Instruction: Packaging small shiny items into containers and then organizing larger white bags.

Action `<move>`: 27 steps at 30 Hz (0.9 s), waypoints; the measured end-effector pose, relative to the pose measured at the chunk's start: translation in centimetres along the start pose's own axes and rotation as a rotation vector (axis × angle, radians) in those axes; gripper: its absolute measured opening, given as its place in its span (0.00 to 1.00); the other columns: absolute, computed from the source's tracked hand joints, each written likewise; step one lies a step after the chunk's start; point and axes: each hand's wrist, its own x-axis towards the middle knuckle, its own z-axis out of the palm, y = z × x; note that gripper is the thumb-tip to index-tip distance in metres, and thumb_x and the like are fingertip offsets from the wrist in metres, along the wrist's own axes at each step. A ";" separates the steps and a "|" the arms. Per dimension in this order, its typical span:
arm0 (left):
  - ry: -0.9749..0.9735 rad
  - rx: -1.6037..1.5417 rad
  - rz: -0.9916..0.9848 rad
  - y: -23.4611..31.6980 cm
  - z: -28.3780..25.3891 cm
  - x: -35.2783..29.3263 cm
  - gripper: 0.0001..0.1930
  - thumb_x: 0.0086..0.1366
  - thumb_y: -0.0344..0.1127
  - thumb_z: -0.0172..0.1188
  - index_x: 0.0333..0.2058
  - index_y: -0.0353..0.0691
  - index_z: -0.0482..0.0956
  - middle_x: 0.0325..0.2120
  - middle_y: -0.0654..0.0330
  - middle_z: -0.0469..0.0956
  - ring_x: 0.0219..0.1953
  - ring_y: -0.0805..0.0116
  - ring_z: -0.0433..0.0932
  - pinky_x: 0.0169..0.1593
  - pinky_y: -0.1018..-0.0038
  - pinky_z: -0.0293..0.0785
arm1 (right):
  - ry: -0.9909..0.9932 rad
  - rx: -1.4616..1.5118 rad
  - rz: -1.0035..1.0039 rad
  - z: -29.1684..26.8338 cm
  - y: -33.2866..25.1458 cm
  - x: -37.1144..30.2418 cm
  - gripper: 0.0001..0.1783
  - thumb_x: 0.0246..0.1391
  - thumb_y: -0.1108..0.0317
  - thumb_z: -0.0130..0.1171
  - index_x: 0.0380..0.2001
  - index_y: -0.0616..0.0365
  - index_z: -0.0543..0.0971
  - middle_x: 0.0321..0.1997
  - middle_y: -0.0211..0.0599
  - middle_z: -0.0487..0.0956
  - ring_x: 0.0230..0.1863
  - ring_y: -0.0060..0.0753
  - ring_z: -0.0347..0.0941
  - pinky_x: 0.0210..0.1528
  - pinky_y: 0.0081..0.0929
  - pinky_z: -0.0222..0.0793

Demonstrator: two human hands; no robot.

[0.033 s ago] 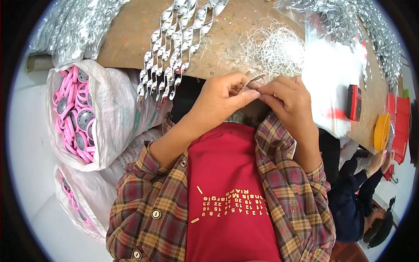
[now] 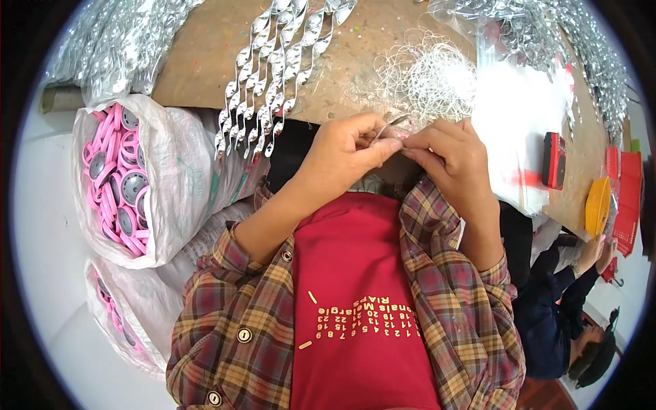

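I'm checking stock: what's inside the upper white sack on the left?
In the mouth of the upper white sack, pink-rimmed wheels with gray centers lie jumbled with other pink plastic pieces. Anything deeper is covered by these and the sack's side.

The bench [image 2: 198, 75] is brown. On it: silver strips [image 2: 315, 22], white string [image 2: 437, 76], a red-and-black box [image 2: 554, 161]. Left of it, pink-and-grey wheels [image 2: 134, 185], a white sack [image 2: 183, 171]; on its near side, a maroon-and-yellow plaid shirt [image 2: 225, 301], a red tee [image 2: 355, 253].
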 end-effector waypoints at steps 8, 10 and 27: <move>0.161 -0.060 0.056 0.8 0.2 -0.8 0.14 0.58 0.29 0.58 0.44 0.34 0.72 0.21 0.70 0.70 0.22 0.85 0.66 0.27 0.86 0.62 | -0.007 0.078 0.101 -0.3 1.2 -0.6 0.05 0.40 0.72 0.62 0.25 0.55 0.79 0.23 0.30 0.75 0.24 0.33 0.67 0.31 0.27 0.56; 0.086 -0.005 0.088 1.0 0.4 -1.0 0.16 0.58 0.28 0.58 0.45 0.34 0.70 0.21 0.70 0.69 0.22 0.85 0.66 0.28 0.86 0.63 | -0.030 -0.072 0.043 -0.1 1.2 -0.7 0.05 0.40 0.72 0.62 0.25 0.55 0.79 0.23 0.29 0.74 0.24 0.33 0.66 0.31 0.27 0.56; 0.036 0.000 -0.029 -0.2 0.0 -0.2 0.08 0.60 0.32 0.56 0.31 0.31 0.75 0.20 0.65 0.74 0.23 0.82 0.73 0.27 0.85 0.67 | -0.045 0.336 0.268 -1.4 1.3 -0.8 0.08 0.44 0.74 0.60 0.31 0.62 0.78 0.30 0.31 0.76 0.26 0.21 0.68 0.28 0.20 0.61</move>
